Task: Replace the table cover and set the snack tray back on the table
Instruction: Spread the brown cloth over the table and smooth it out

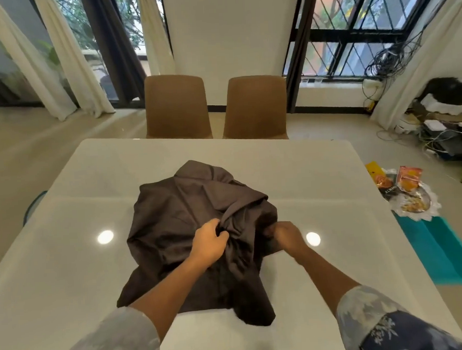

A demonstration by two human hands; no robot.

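Left hand (210,242): fingers curled tight, bunching a fold of the dark brown table cover (178,217). Right hand (284,235): fingers curled into the same cloth just beside the left; tips buried in fabric, blurred.

Cover lies crumpled in a heap mid-table, toward the near edge, one corner trailing to that edge. White glossy table (264,159) otherwise shows two ceiling-light reflections.

Snack tray (432,208), silvery with a lacy white rim, sits off the table's right edge on a teal seat (442,252). On it: orange packet (409,179), yellow packet (374,168), dark packet (388,190) lettered "ALM…", rest unreadable.

Two brown chairs (177,108) at the table's far side. Tangled cables (389,59) beyond its far right corner.
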